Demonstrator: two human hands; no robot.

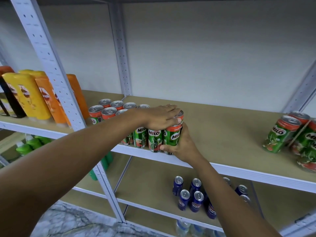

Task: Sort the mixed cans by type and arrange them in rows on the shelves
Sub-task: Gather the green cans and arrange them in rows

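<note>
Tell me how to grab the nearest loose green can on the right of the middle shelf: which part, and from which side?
Grip that green can round the middle of its body, coming from the front left. It stands upright at the near left corner of its cluster, so that side is bare, while its neighbours crowd its right and back. Probably best for the right hand, which now holds a can in the row.

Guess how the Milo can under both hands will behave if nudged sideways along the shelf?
The Milo can is tall and narrow, so a high push would probably tip it; a low one should slide it. The right hand grips its base and the left hand rests on top. Its neighbours likely block leftward tipping.
</note>
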